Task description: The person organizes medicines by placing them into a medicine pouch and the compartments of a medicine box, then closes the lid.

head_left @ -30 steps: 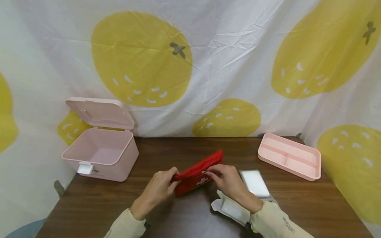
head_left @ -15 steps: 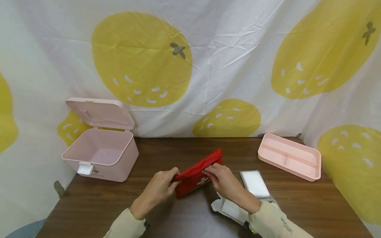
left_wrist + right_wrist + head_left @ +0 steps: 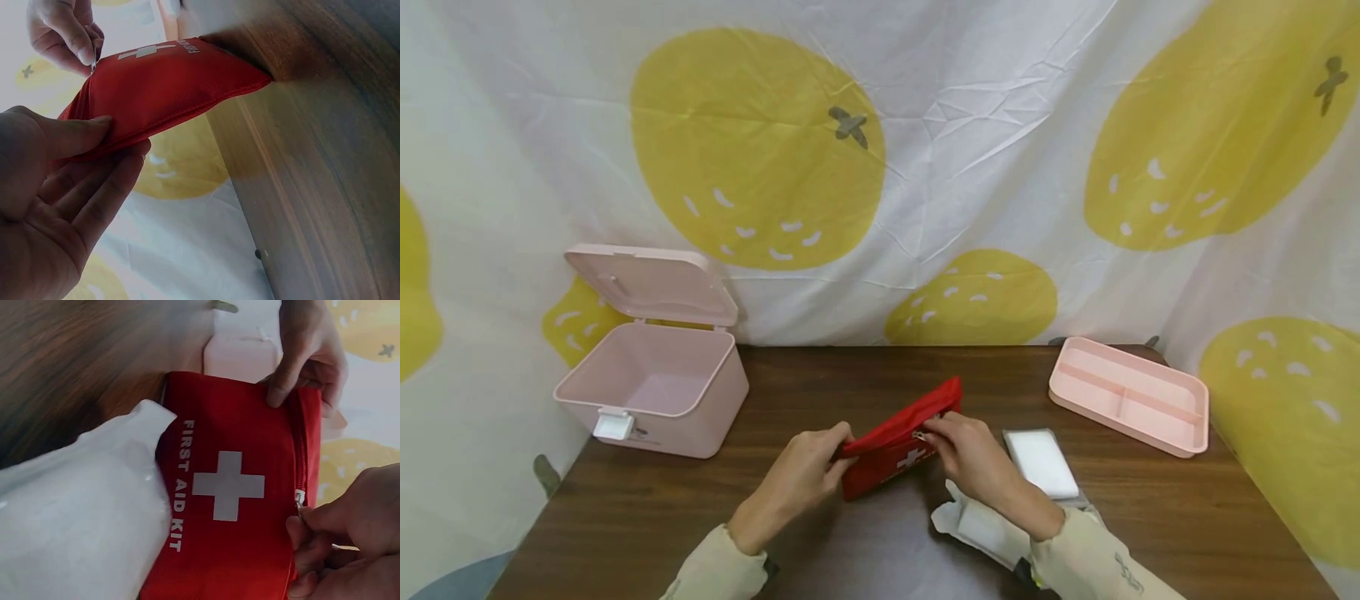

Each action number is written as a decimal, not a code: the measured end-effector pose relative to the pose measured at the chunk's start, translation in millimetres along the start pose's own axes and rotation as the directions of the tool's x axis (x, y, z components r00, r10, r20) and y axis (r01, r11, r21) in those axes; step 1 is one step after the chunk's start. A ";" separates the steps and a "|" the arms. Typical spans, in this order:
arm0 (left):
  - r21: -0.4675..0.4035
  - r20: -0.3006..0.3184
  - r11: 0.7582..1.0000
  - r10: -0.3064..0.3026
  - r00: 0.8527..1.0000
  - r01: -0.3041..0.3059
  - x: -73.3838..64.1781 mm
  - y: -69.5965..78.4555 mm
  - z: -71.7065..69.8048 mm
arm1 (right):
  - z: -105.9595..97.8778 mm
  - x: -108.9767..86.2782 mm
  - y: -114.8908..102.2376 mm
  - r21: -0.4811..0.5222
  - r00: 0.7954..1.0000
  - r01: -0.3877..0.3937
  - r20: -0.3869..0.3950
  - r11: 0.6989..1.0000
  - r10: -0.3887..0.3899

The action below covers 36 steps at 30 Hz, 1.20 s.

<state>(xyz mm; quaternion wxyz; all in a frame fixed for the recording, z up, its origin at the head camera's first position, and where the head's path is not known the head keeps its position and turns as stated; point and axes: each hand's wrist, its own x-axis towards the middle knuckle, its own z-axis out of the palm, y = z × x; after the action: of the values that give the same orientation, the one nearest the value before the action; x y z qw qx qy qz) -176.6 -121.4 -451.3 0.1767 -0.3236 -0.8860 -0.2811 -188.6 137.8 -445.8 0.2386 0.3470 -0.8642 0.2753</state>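
Note:
A red first aid pouch [image 3: 206, 425] with a white cross and the words FIRST AID KIT stands tilted over the table in the head view. My left hand [image 3: 803, 468] grips its left top corner, thumb on the front and fingers behind, as the left wrist view [image 3: 56, 187] confirms. With thumb and fingertips, my right hand [image 3: 976, 460] pinches the metal zipper pull [image 3: 300, 501] partway along the top edge. The zipper's teeth run from the slider toward my left hand. What the pouch contains is hidden.
A pink box [image 3: 655, 429] with its lid raised stands at the left. A pink divided tray [image 3: 1127, 392] lies at the back right. Beside my right forearm are a white packet [image 3: 1042, 463] and a crumpled, clear-wrapped white package [image 3: 988, 529], on the brown wooden table [image 3: 820, 379].
My right hand and the zipper pull shift slightly left, then a little back to the right. My left hand keeps its grip on the pouch corner.

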 end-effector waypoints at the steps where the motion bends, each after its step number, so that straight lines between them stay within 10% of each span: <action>1: 0.001 0.002 1.000 0.001 1.000 -0.001 0.2 0.4 -0.5 | -0.5 0.3 -0.2 0.009 1.000 -0.007 0.012 1.000 0.007; 24: -0.002 0.007 0.998 -0.057 0.998 0.057 0.0 -5.7 -3.2 | -13.3 -3.3 0.9 0.111 0.955 -0.290 -0.023 0.950 0.295; 36: 0.036 -0.017 0.995 -0.095 0.995 0.096 -3.8 -12.7 -11.1 | -24.6 -11.9 29.6 0.087 0.982 -0.151 -0.101 0.985 0.160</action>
<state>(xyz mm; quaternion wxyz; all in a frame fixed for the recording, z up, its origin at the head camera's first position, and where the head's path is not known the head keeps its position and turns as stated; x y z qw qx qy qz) -180.9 -138.1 -449.4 0.1757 -0.2753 -0.9041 -0.2755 -197.1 177.1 -444.1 0.2486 0.2723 -0.8630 0.3455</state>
